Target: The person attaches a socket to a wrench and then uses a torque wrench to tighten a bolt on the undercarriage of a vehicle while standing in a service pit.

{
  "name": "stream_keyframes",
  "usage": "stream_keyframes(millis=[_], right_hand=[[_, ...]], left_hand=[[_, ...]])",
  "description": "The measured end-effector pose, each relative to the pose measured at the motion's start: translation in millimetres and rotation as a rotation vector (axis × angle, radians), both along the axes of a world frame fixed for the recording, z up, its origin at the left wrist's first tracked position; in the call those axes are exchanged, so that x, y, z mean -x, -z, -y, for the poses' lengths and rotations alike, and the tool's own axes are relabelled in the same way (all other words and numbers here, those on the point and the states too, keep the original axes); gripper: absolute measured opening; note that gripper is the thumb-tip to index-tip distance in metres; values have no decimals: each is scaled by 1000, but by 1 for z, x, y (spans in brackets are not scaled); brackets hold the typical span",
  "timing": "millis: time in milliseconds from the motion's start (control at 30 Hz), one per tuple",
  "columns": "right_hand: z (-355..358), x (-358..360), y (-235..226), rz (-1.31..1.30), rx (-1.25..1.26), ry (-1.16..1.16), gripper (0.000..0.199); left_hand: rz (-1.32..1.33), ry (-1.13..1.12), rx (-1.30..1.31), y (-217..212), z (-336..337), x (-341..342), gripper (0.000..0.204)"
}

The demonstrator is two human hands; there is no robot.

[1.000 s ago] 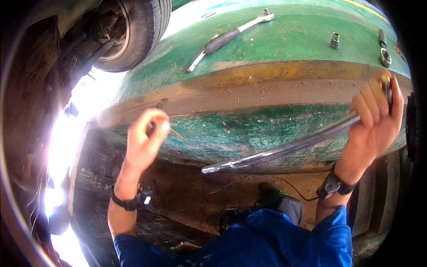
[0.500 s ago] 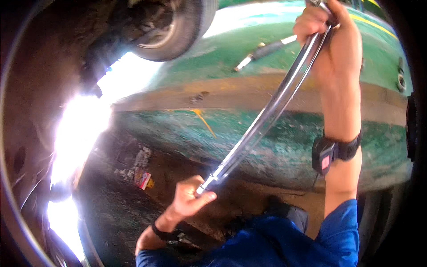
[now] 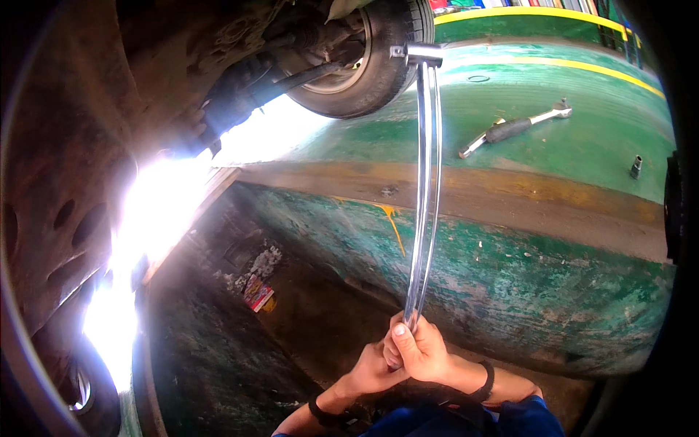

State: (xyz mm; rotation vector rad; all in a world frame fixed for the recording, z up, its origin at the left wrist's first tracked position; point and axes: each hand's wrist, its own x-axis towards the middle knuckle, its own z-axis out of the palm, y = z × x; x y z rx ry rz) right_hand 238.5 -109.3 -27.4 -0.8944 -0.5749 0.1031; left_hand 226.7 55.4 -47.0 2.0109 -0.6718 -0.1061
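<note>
- While both hands now close on the foot of the tool, the vehicle underside point(image 3: 87, 131) fills the upper left, dark and rusted, with strong glare beneath it; half a second back it took up much the same quarter.
- Green pit wall point(image 3: 510, 277): worn paint, a brown band along its top edge, the green floor point(image 3: 568, 131) above it. Placement as before, though the view has tilted.
- Wheel point(image 3: 364, 58): tyre and hub at top centre, the tool's head just beside its right edge. Earlier the head stood further right, up in the right hand.
- Long chrome breaker bar point(image 3: 426, 189): upright, slightly bowed by the lens, socket head point(image 3: 416, 52) at top, lower end in the hands. It has swung from a slant to near vertical, which I judge places the head at the wheel-side fastening, ready for turning.
- Right hand point(image 3: 422, 353): fingers wrapped tight round the bar's lower end; it has come down from the top end.
- Left hand point(image 3: 371, 371): curled shut against the right hand, on the same end of the bar as earlier.
- Ratchet wrench point(image 3: 513, 127): lying on the floor, black grip, untouched, unmoved.
- Small socket point(image 3: 636, 166): standing alone, right of the ratchet wrench.
- Litter point(image 3: 255, 288): coloured scraps on the pit bottom.
</note>
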Motion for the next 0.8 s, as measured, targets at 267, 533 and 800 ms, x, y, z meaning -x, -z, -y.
stream_keyframes(millis=[267, 533, 800], right_hand=[[53, -7, 41, 172, 651, 534, 32], [85, 11, 65, 156, 780, 508, 37], [83, 22, 65, 154, 807, 495, 37]], left_hand=[[20, -297, 356, -74, -74, -72, 15], [526, -400, -43, -194, -78, -126, 38], [489, -195, 16, -213, -41, -125, 37]])
